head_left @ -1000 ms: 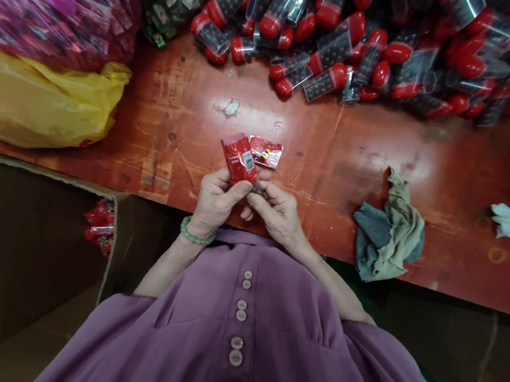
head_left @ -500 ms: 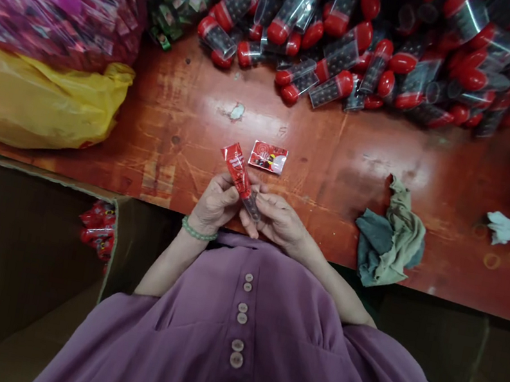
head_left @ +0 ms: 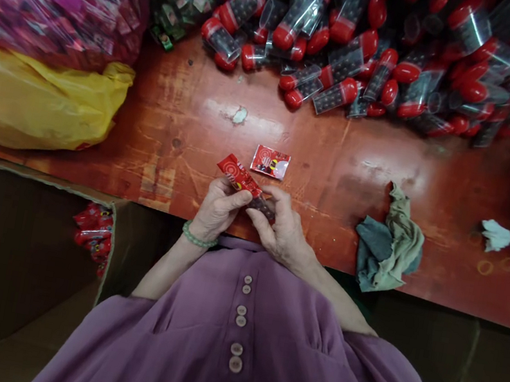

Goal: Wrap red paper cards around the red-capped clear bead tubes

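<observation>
Between my two hands is a small clear tube [head_left: 262, 206] with dark dots, its upper left part covered by a red printed wrapper [head_left: 239, 175]. My left hand [head_left: 218, 211] is closed on the wrapped part, thumb lying along it. My right hand [head_left: 280, 231] pinches the dotted end between thumb and fingers. Whether the wrapper is a sleeve around the tube or a packet partly in it, I cannot tell. Just beyond my hands a flat red printed packet [head_left: 270, 162] lies on the wooden table [head_left: 188, 121].
Many clear tubes with red caps [head_left: 334, 97] are heaped at the back. Bags of packets and a yellow plastic bag [head_left: 35, 99] fill the left. Crumpled cloths [head_left: 392, 246] and a white scrap [head_left: 496, 235] lie right. A cardboard box [head_left: 18, 230] holding red packets [head_left: 96, 233] stands lower left.
The wrapped tube has tilted flatter, its dotted end swinging to the right. My right hand has turned and now pinches that end from above and below. The view has shifted slightly.
</observation>
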Motion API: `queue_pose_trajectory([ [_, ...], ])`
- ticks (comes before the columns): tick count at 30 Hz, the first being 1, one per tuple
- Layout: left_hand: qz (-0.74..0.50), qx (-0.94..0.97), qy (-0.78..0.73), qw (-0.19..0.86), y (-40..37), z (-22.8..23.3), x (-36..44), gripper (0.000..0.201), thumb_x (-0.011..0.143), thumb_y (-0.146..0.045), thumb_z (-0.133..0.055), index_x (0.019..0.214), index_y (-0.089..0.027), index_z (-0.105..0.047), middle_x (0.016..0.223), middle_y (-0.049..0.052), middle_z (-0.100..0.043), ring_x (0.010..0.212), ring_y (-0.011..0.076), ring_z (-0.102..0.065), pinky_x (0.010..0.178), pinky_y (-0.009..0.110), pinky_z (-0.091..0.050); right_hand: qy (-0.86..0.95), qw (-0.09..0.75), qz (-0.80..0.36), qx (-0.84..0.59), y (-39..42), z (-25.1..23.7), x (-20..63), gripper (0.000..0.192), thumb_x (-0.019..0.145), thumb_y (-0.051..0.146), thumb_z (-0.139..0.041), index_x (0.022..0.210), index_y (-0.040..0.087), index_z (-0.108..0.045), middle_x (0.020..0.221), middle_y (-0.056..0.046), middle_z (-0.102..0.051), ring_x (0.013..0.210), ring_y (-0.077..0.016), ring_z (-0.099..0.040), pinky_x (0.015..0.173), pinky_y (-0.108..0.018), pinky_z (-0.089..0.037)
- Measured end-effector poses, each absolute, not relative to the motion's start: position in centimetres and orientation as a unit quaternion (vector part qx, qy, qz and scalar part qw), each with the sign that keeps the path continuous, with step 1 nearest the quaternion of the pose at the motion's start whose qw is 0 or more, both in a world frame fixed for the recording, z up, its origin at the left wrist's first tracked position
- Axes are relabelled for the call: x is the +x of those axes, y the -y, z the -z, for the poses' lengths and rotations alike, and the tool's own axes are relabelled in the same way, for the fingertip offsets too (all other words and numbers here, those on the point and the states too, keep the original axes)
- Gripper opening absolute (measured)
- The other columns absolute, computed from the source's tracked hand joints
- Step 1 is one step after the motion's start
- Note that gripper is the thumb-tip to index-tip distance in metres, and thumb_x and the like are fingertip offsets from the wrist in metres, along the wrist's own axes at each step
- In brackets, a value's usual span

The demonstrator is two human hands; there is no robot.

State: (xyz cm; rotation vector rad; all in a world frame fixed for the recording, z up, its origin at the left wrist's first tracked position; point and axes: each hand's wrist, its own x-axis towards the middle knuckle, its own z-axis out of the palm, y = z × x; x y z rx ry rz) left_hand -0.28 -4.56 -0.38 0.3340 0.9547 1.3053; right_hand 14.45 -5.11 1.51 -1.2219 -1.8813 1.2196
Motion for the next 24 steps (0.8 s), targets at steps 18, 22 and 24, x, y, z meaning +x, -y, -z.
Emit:
queue_pose_trajectory([
  [18, -0.562, 0.161, -0.444, 0.679, 3.7, -0.1, 0.3, 0.031, 0.060, -0.040, -0.091, 0.072, -0.018, -0.073, 0.072, 0.000, -0.073, 0.062, 0.0103, -0.065, 0.066, 0.023, -0.054, 0.683, 0.348, -0.464, -0.443, 4.9, 0.2, 14.8, 0.041, 0.100, 0.031, -0.050, 0.142, 0.028, -0.046, 0.124, -0.009, -0.069, 0.090, -0.0184, -0.073, 0.083, -0.038, -0.063],
  [22, -0.554, 0.170, -0.425, 0.696, 3.7, -0.5, 0.5, 0.038, 0.063, -0.048, -0.088, 0.085, -0.019, -0.075, 0.072, 0.001, -0.072, 0.060, 0.0126, -0.064, 0.057, 0.025, -0.053, 0.678, 0.346, -0.474, -0.442, 4.9, 0.6, 14.7, 0.039, 0.100, 0.032, -0.049, 0.138, 0.027, -0.050, 0.132, -0.010, -0.065, 0.088, -0.0176, -0.073, 0.082, -0.038, -0.064],
  [24, -0.558, 0.166, -0.415, 0.699, 3.7, -0.5, 0.7, 0.041, 0.069, -0.052, -0.084, 0.093, -0.021, -0.074, 0.075, 0.002, -0.072, 0.063, 0.0142, -0.066, 0.059, 0.026, -0.054, 0.676, 0.349, -0.474, -0.442, 4.8, 0.8, 14.6, 0.038, 0.100, 0.032, -0.049, 0.138, 0.027, -0.051, 0.134, -0.010, -0.064, 0.079, -0.0150, -0.072, 0.078, -0.036, -0.064],
])
